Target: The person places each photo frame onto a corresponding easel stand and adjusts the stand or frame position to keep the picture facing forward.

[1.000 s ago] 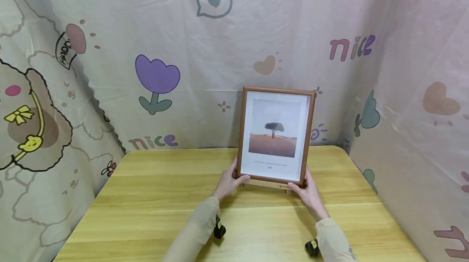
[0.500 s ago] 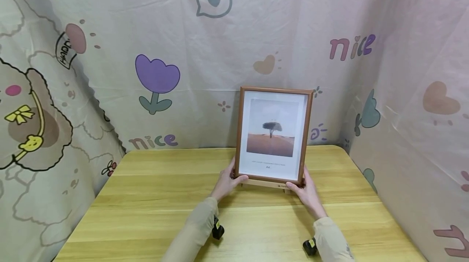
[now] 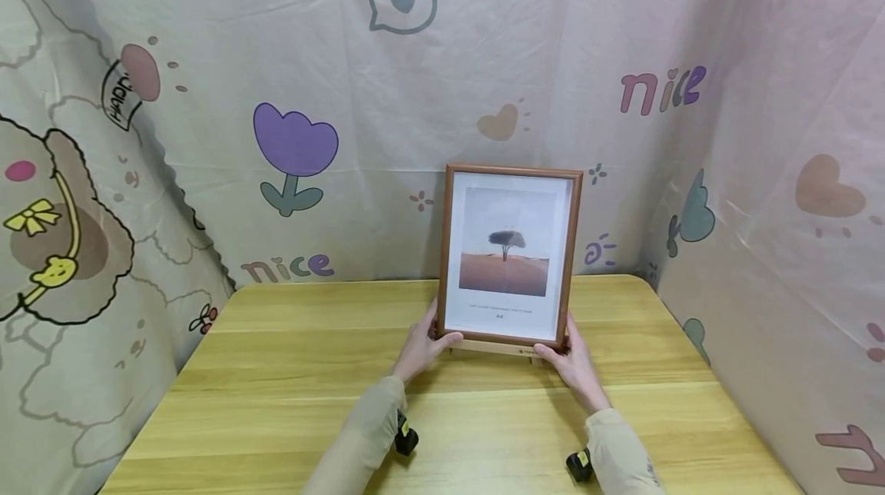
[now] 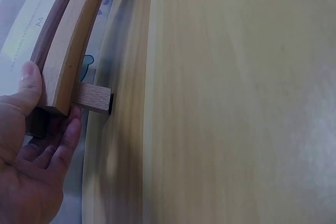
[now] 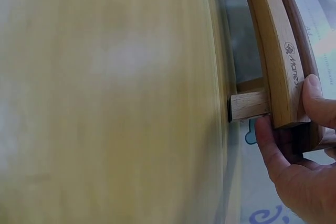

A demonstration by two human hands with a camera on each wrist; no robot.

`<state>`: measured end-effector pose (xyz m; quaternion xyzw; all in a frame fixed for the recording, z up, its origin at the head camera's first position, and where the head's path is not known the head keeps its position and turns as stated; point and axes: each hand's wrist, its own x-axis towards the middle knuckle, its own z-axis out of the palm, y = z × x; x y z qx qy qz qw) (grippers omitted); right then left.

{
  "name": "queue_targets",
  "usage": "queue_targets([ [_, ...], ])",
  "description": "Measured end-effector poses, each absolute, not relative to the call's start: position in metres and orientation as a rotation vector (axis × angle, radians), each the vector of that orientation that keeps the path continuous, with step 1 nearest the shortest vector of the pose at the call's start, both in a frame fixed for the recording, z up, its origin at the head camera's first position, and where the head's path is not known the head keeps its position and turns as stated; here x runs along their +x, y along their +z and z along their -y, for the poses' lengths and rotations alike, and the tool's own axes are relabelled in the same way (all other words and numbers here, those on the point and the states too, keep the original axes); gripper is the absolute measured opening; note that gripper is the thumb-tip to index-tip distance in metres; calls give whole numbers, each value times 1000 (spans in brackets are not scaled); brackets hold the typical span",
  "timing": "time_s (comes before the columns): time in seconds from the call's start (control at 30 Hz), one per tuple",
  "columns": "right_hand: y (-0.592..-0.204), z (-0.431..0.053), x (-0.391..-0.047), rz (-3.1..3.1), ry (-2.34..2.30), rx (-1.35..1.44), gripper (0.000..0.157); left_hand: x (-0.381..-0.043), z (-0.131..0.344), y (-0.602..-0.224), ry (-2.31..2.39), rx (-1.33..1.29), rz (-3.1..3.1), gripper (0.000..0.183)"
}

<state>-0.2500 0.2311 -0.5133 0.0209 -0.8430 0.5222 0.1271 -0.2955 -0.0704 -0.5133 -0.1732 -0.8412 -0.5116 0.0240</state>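
A brown wooden picture frame (image 3: 508, 249) holding a print of a tree on reddish ground leans back slightly near the table's far edge. Its lower edge rests on the pale wooden ledge of a small easel (image 3: 492, 347), whose short feet (image 4: 94, 97) stick out below. My left hand (image 3: 420, 345) grips the lower left corner, thumb in front on the frame's edge and fingers underneath and behind. At the lower right corner my right hand (image 3: 574, 364) holds on the same way, its thumb (image 5: 313, 90) on the frame's front. The easel's back is hidden.
The yellow wood-grain table (image 3: 297, 395) spreads in front and to both sides. Printed cloth (image 3: 387, 95) hangs behind the table and along its left and right. A black wrist camera (image 3: 406, 437) hangs under the left sleeve, another black camera (image 3: 579, 466) at the right.
The picture frame and the easel have shifted a little to the left, with both hands moving along. The grip at each lower corner looks the same.
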Motion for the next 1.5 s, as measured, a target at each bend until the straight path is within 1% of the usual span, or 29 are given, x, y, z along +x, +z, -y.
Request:
queue_targets([
  [0.37, -510, -225, -250, 2475, 1557, 37, 95, -292, 76, -513, -1575, -509, 2595, 98],
  [1.5, -512, -207, -260, 2487, 1550, 93, 93, -285, 95, -514, -1601, -448, 2548, 97],
])
